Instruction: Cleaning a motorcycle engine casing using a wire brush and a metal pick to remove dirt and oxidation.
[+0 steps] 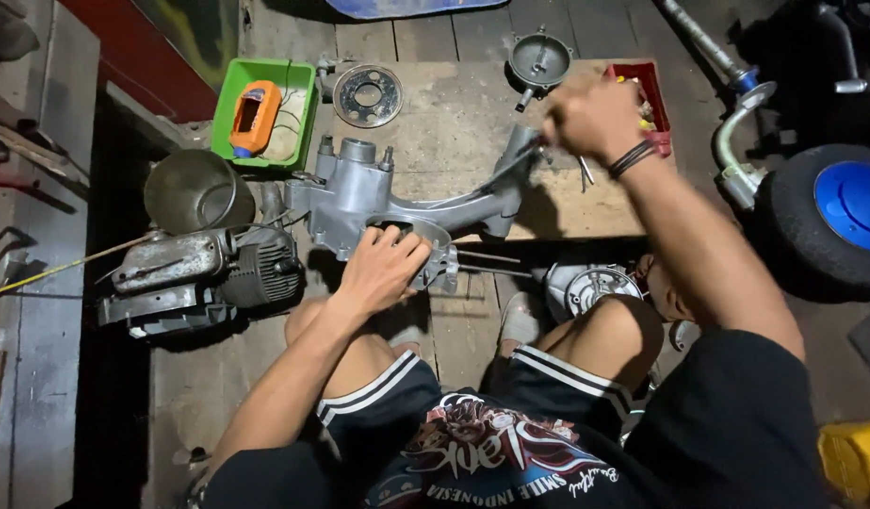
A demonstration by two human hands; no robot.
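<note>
Left hand (383, 269) spread flat, pressing the near rim of the grey engine case (397, 193) on the wooden board (454, 113). Right hand (595, 118) fisted around a thin tool (496, 174) at the case's far right end. Green tray (265, 113) far left.

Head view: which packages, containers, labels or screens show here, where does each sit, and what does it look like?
Green tray: far left of the board, rectangular plastic, holding an orange device.
Orange device: inside the green tray, boxy, with a dark window; whether that is a screen cannot be told.
Red bin: far right of the board, beyond the right hand, small, rectangular, with small parts inside.
Yellow container: bottom right corner, only partly visible.
No signs seen.
</note>
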